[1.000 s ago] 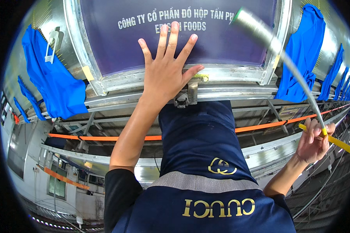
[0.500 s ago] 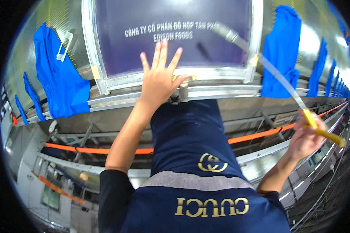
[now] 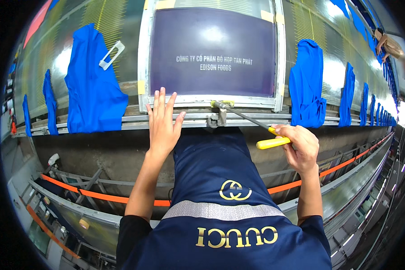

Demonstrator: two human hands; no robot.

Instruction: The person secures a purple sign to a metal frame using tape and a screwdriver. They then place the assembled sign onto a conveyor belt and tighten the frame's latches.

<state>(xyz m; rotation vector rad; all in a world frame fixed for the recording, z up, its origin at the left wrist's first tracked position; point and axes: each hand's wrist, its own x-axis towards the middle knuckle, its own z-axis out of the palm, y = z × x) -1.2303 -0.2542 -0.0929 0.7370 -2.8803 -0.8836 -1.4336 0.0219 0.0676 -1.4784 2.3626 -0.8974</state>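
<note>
Left hand (image 3: 161,126) is lying flat, fingers apart, on the screen frame (image 3: 144,58); right hand (image 3: 301,146) is gripping, fingers clamped, the yellow-handled tool (image 3: 256,130) touching the frame's lower edge

Dark purple screen (image 3: 213,49) in a silver frame (image 3: 143,58), bright blue shirts (image 3: 92,85) beside it, a yellow-handled tool (image 3: 273,142), orange strap (image 3: 99,195) below.

Your right hand (image 3: 301,148) is covering the rear of the yellow tool handle (image 3: 273,143). The printing frame (image 3: 211,54) is running off the top edge. A distant person (image 3: 389,45) is appearing blurred.
</note>
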